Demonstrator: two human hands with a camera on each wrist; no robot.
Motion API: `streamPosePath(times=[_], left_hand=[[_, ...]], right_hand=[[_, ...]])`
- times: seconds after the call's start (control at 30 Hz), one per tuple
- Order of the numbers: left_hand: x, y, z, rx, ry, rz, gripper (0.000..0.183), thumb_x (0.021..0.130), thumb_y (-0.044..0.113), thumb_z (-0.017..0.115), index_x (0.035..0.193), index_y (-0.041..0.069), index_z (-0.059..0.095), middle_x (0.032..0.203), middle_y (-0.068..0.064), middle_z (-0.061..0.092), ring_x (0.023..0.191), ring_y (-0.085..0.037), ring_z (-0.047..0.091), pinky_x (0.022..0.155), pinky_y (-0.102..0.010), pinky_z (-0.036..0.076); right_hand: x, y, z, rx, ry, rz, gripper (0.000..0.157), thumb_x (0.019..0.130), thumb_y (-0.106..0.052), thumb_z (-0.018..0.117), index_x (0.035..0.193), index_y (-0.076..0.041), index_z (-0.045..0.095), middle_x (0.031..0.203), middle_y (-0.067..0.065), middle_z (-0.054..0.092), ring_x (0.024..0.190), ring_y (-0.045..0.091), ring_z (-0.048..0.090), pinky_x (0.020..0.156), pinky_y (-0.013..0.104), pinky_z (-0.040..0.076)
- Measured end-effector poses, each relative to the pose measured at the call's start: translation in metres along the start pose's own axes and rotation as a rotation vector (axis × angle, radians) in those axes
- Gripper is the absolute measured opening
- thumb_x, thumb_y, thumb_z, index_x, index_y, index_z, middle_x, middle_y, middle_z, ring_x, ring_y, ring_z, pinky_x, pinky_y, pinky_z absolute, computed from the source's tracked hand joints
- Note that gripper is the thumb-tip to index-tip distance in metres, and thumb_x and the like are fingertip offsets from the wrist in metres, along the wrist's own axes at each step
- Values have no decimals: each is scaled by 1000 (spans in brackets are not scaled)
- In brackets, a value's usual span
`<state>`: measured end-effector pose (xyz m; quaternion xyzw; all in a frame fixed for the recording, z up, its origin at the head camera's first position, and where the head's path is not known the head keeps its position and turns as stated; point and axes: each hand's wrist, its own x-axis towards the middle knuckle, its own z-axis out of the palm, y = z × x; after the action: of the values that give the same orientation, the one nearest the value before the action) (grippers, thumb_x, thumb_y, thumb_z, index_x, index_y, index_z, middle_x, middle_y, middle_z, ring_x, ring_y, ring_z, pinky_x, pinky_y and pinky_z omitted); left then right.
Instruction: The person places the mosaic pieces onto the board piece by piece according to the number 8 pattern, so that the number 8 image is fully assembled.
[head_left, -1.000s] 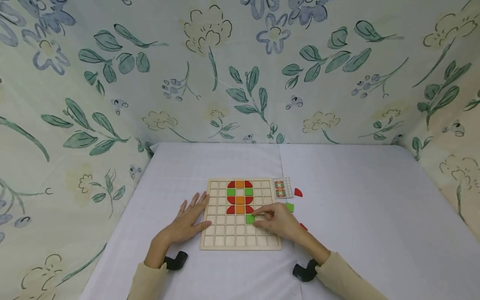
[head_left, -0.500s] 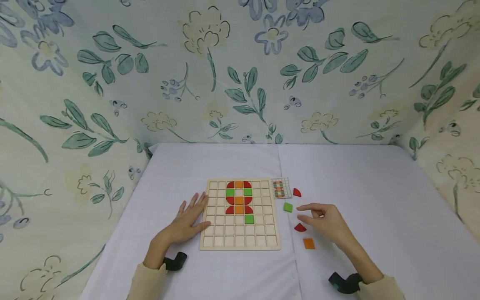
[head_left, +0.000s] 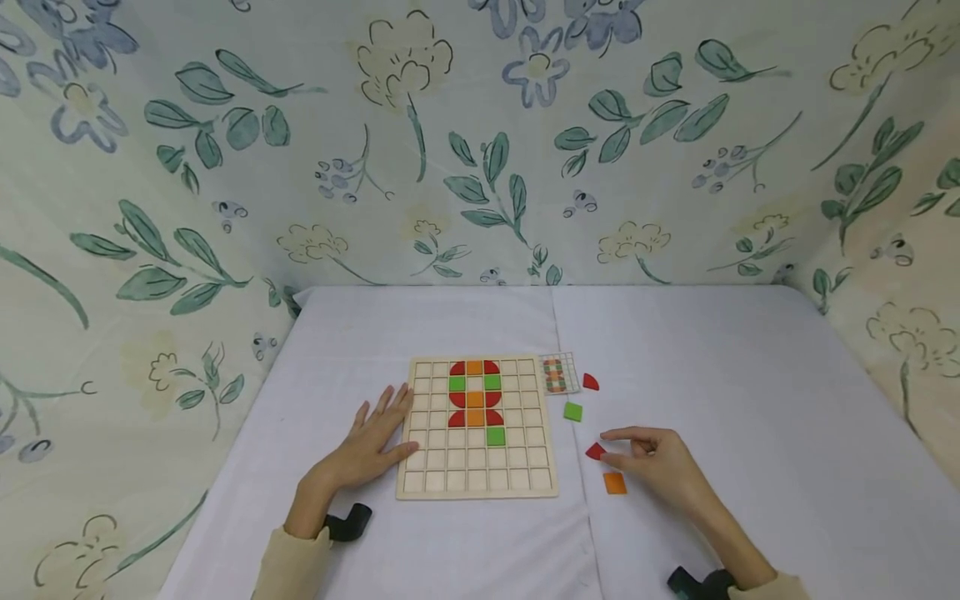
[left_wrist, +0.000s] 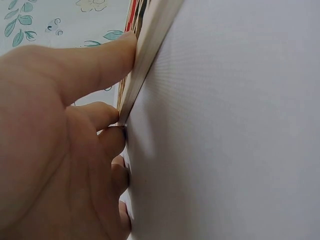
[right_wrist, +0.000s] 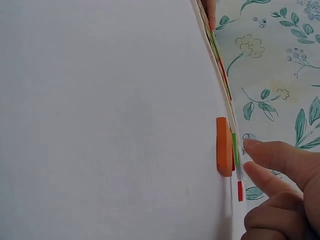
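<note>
A wooden grid board (head_left: 517, 458) lies on the cloth, with red, orange and green pieces in its upper middle cells and a lone green square (head_left: 496, 436) below them. Along its left edge rests my left hand (head_left: 360, 450), fingers spread; the left wrist view shows the thumb against the board's side (left_wrist: 150, 55). My right hand (head_left: 663, 467) is right of the board, thumb and index finger parted. Its thumb tip is at a red quarter-round piece (head_left: 594, 451); whether it touches I cannot tell. Just below lies an orange square (head_left: 615, 483), seen edge-on in the right wrist view.
A small pattern card (head_left: 555, 373) lies by the board's upper right corner. Near it are another red quarter-round piece (head_left: 591, 382) and a loose green square (head_left: 573, 412). Floral fabric (head_left: 480, 167) hangs behind and beside the white-covered table (head_left: 675, 358).
My right hand has left the green square on the board, moved right to the loose pieces, then dropped lower to the red quarter-round piece. The left hand has stayed on the board's edge.
</note>
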<state>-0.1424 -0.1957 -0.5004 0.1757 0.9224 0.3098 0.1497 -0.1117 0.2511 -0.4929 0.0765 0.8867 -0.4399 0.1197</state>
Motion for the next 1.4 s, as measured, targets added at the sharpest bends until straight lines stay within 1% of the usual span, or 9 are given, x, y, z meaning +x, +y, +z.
streamPosePath(times=[0.17, 0.37, 0.47, 0.67, 0.87, 0.97, 1.17, 1.3, 1.4], left_hand=[[0, -1, 1, -4, 2, 8, 85, 104, 33, 61, 165, 4, 12, 175, -13, 6, 163, -40, -5, 127, -66, -9], [1, 0, 1, -13, 0, 10, 84, 104, 33, 61, 165, 4, 12, 175, -13, 6, 162, -40, -5, 127, -66, -10], [2, 0, 0, -9, -7, 7, 84, 104, 33, 61, 166, 5, 11, 175, -12, 5, 163, -39, -5, 127, -65, -10], [3, -2, 1, -12, -7, 5, 85, 104, 34, 61, 166, 6, 11, 175, -11, 5, 163, -39, -5, 127, -66, -10], [4, -4, 3, -2, -7, -1, 85, 104, 36, 61, 166, 7, 11, 175, -10, 5, 163, -38, -6, 127, -65, -10], [4, -3, 3, -4, -11, -6, 85, 104, 36, 61, 166, 7, 11, 175, -10, 4, 163, -37, -6, 128, -65, -10], [4, -3, 2, -6, -13, -9, 85, 104, 35, 61, 166, 7, 10, 176, -10, 4, 163, -38, -6, 127, -64, -11], [3, -4, 2, 1, -8, -8, 86, 104, 36, 61, 166, 7, 10, 176, -10, 4, 163, -38, -6, 128, -64, -11], [4, -4, 3, 5, -9, -10, 85, 104, 37, 60, 166, 7, 9, 176, -10, 4, 163, -37, -7, 128, -64, -11]], right_hand=[[3, 3, 5, -5, -24, -6, 40, 79, -32, 90, 115, -16, 80, 58, -3, 34, 53, 11, 32, 48, 24, 25], [12, 6, 0, -53, -93, -86, 32, 86, -22, 84, 118, -17, 80, 60, -2, 38, 55, 11, 37, 48, 21, 27], [15, 6, -3, -70, -86, -113, 34, 86, -22, 85, 118, -16, 79, 61, -2, 39, 56, 10, 36, 48, 21, 27], [16, 5, 2, -44, -50, -99, 36, 79, -31, 91, 110, -16, 81, 58, -2, 36, 50, 10, 31, 46, 21, 25], [23, 6, 3, -81, -80, -140, 28, 83, -24, 88, 110, -18, 82, 58, -3, 36, 51, 10, 33, 48, 20, 26], [24, 6, 1, -87, -95, -148, 31, 83, -22, 87, 113, -17, 81, 59, -3, 36, 53, 9, 34, 49, 20, 25], [22, 4, 6, -94, -16, -150, 38, 76, -32, 93, 107, -14, 79, 59, -3, 34, 51, 9, 31, 47, 20, 24], [20, 1, 13, -89, 25, -165, 34, 75, -31, 94, 100, -15, 79, 58, -4, 35, 49, 9, 31, 46, 20, 23], [21, -1, 14, -85, 15, -181, 29, 76, -28, 93, 99, -15, 80, 57, -4, 35, 50, 8, 31, 47, 19, 23]])
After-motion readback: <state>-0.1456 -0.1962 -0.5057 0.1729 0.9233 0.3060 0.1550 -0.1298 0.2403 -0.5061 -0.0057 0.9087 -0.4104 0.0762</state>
